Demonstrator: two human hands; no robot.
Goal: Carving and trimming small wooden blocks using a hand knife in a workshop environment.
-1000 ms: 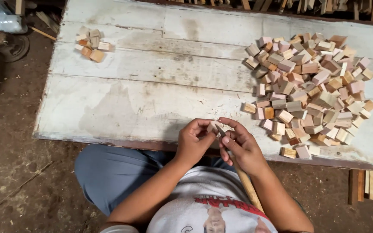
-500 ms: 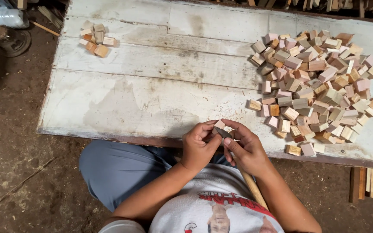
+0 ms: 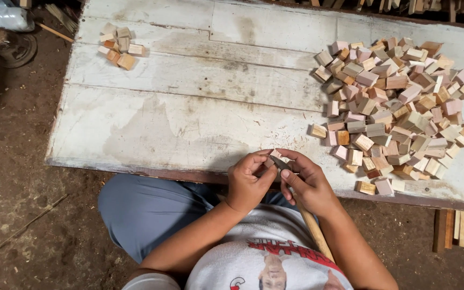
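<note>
One head camera, looking almost straight down from above your chest.

You see the whitewashed bench (image 3: 189,107) filling the upper frame, its near edge crossing just below centre. Your hands (image 3: 277,180) sit close at 6 o'clock, the big block pile (image 3: 398,102) at 2 o'clock, the small block cluster (image 3: 118,45) at 10 o'clock, and dirt floor (image 3: 17,177) at 8 o'clock.

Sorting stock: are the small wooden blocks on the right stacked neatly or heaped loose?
Heaped loose: the small wooden blocks lie jumbled at mixed angles on the white plank table.
</note>
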